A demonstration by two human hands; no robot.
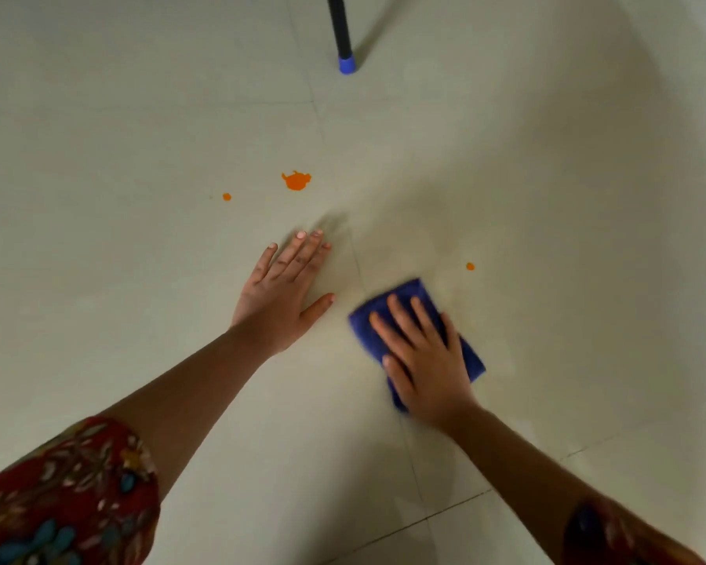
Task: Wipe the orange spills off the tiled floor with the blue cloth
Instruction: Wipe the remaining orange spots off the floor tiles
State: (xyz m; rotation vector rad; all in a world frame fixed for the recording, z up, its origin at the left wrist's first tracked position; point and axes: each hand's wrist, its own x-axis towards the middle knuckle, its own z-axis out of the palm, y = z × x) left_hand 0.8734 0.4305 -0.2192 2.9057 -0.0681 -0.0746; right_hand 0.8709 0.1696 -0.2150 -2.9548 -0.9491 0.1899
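A folded blue cloth (408, 297) lies on the pale tiled floor (139, 157), and my right hand (422, 358) presses flat on it with straight, spread fingers. My left hand (288, 287) rests palm-down on the floor to the left of the cloth, fingers straight. A large orange splash (296, 181) sits beyond my left hand. A small orange drop (226, 196) lies to the left of that splash. Another small orange drop (470, 266) lies just up and right of the cloth.
A black furniture leg with a blue cap (346, 64) stands on the floor at the top centre. Grout lines cross the tiles. My red patterned sleeves show at the bottom corners.
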